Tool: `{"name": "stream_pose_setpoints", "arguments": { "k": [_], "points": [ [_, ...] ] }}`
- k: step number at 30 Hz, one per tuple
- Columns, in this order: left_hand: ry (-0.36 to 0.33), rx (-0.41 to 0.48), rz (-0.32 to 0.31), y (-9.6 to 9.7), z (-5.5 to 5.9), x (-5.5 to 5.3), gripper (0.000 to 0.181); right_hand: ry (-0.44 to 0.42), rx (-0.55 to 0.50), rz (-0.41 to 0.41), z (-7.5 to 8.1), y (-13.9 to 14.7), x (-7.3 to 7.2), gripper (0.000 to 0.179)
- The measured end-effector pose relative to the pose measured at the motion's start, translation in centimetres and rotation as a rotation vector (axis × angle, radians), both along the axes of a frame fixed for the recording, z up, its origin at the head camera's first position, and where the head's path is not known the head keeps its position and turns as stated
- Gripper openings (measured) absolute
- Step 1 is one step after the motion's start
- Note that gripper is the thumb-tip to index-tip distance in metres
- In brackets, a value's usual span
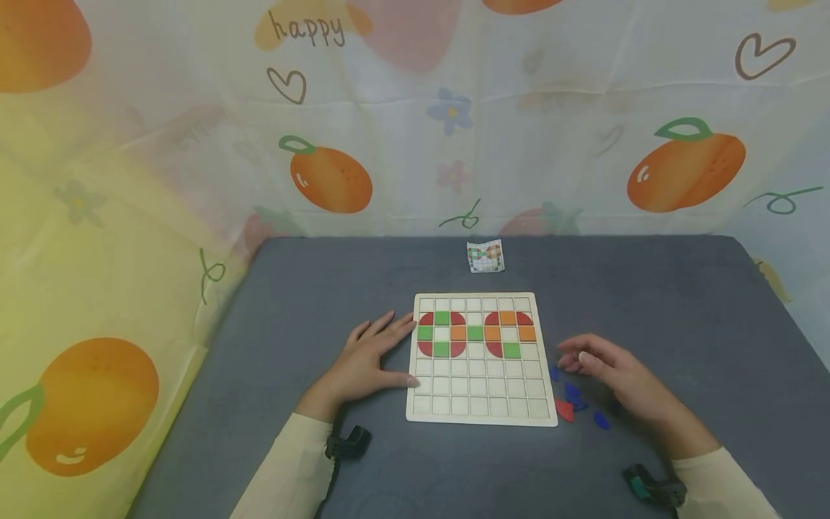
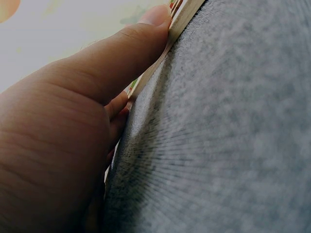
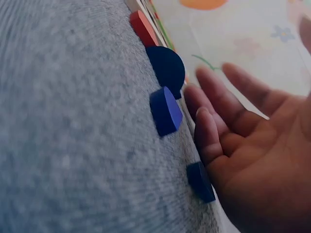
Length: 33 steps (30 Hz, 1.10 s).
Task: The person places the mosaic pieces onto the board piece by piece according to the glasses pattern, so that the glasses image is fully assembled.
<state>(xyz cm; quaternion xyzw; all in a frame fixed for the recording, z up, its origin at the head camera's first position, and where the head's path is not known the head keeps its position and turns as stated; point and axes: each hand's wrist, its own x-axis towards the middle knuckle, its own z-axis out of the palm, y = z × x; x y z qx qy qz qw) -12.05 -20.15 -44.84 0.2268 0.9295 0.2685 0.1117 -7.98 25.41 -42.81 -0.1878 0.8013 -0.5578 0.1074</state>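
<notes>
A pale wooden grid board (image 1: 483, 421) lies on the table. Red quarter-rounds with green and orange squares form two rings in its upper rows, joined by a green square (image 1: 475, 333). The right ring's lower right cell is bare. My left hand (image 1: 363, 367) rests at the board's left edge, fingers and thumb extended; in the left wrist view the thumb (image 2: 131, 48) touches the rim. Right of the board, my right hand (image 1: 619, 378) hovers with loosely bent fingers and nothing in it. Near it lie a red piece (image 1: 565, 411) and several blue pieces (image 3: 166, 111).
A small printed card (image 1: 485, 256) with a coloured grid pattern lies behind the board. The grey table (image 1: 324, 288) ends at a fruit-patterned cloth (image 1: 402, 158) hanging behind and to the left. Each wrist wears a small black camera (image 1: 350, 442).
</notes>
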Motion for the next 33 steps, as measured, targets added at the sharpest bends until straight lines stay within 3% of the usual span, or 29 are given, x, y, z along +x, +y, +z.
{"name": "stream_pose_setpoints", "arguments": {
  "k": [4, 8, 21, 33],
  "points": [
    [-0.002, -0.001, 0.002, 0.04, 0.02, 0.02, 0.108, -0.086, 0.065, 0.036, -0.21, 0.34, 0.25, 0.025],
    [0.001, -0.005, 0.003, 0.02, 0.00, 0.02, 0.108, -0.121, 0.056, 0.105, -0.52, 0.35, 0.34, 0.026],
    [0.005, -0.005, -0.002, -0.05, -0.15, -0.02, 0.108, 0.078, 0.301, 0.242, -0.42, 0.79, 0.26, 0.033],
    [0.012, -0.009, -0.006, -0.04, 0.05, 0.00, 0.108, 0.150, 0.315, 0.231, -0.42, 0.47, 0.45, 0.017]
  ]
}}
